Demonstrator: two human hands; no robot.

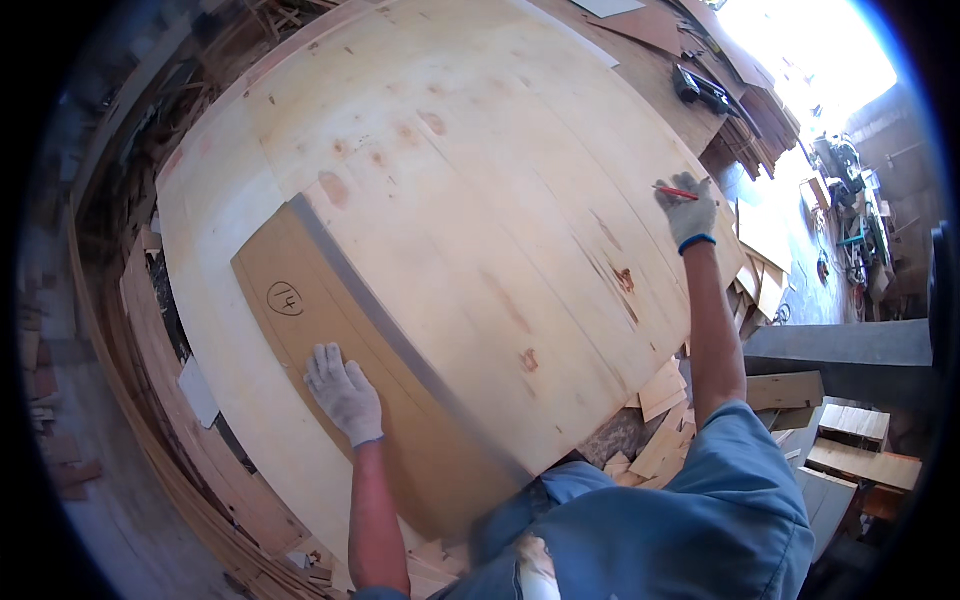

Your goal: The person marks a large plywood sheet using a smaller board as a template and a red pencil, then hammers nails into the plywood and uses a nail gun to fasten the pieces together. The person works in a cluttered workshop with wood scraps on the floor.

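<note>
A large pale plywood sheet [480, 200] spreads out in front of me. On its left part lies a long brown template board [330, 300] with a grey band along its right edge and a handwritten circled mark. My left hand [345, 392], in a whitish work glove, rests flat on this board with its fingers stretched out. Out at the right edge of the plywood, my right hand [690, 208] wears a similar glove with a blue cuff. Its fingers are closed around a red pencil [677, 192].
A black power tool [703, 90] sits on stacked brown boards at the far right. Wood offcuts [660, 435] lie beside my body below the plywood. Wooden boxes [850, 440] stand at the lower right. Long timber strips [150, 400] run along the left.
</note>
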